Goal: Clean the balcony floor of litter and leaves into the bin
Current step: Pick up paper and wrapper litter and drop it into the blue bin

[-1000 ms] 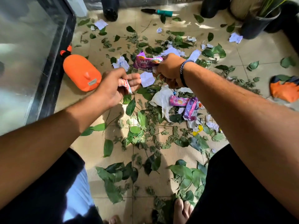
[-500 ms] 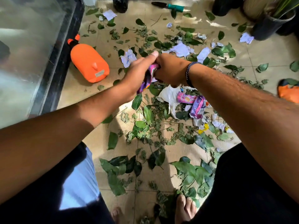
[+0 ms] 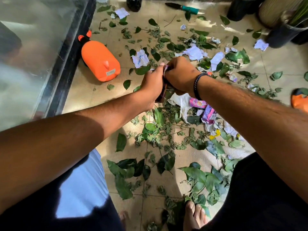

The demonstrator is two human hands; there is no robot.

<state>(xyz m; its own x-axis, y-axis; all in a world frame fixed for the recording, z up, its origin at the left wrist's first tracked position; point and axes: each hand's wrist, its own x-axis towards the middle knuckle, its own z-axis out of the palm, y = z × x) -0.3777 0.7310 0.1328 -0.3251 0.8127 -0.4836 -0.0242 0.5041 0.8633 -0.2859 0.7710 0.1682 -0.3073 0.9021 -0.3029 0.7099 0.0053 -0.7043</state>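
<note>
My left hand (image 3: 152, 85) and my right hand (image 3: 180, 75) are pressed together above the tiled floor (image 3: 93, 90), with a crumpled purple snack wrapper (image 3: 164, 89) and bits of paper bunched between them. Both hands grip this bundle; most of it is hidden by my fingers. Just below my hands lie a white tissue (image 3: 180, 101), a pink wrapper (image 3: 197, 102) and another purple wrapper (image 3: 208, 114). Green leaves (image 3: 195, 174) and torn paper scraps (image 3: 140, 58) are strewn across the floor. No bin is in view.
An orange spray bottle (image 3: 100, 62) lies beside the black frame of a glass door (image 3: 66, 60) on the left. A teal-handled trowel (image 3: 182, 7) lies at the back. Black plant pots (image 3: 281, 35) stand at the back right. My bare feet (image 3: 192, 215) stand among leaves.
My hands, apart a second ago with the left holding a small wrapper and the right a purple one, have come together and bunched the litter between them.
</note>
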